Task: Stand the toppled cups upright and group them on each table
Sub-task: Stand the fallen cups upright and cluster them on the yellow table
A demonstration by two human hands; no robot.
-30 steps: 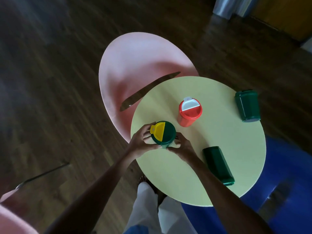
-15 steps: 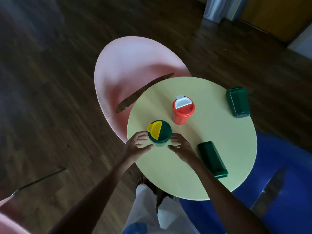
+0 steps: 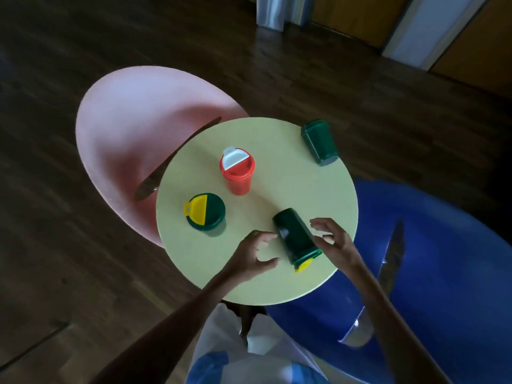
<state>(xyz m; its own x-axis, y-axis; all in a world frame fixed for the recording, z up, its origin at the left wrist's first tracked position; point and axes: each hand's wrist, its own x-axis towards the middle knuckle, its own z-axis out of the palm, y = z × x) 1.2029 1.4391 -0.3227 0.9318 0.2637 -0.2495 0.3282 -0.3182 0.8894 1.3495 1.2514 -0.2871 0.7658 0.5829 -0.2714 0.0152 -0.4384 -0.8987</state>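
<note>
On the round pale-yellow table (image 3: 277, 273) a red cup with a white flip lid (image 3: 237, 173) stands upright. To its left front stands a green cup with a yellow-and-green lid (image 3: 206, 213). A dark green cup (image 3: 295, 236) lies toppled on its side near the front, its yellow lid pointing toward me. My left hand (image 3: 250, 254) is open just left of it and my right hand (image 3: 333, 241) is open just right of it; fingers are close to the cup but I cannot tell if they touch. Another green cup (image 3: 319, 141) lies toppled at the table's far right edge.
A pink chair (image 3: 133, 139) stands to the table's left, a blue chair (image 3: 432, 259) to its right. Dark wooden floor surrounds them. My legs in light trousers (image 3: 243, 350) are under the table's near edge. A metal bin (image 3: 270, 9) is at the far wall.
Both hands let go of the upright green cup with the yellow lid and moved right to either side of the toppled green cup. The camera view shifted as well.
</note>
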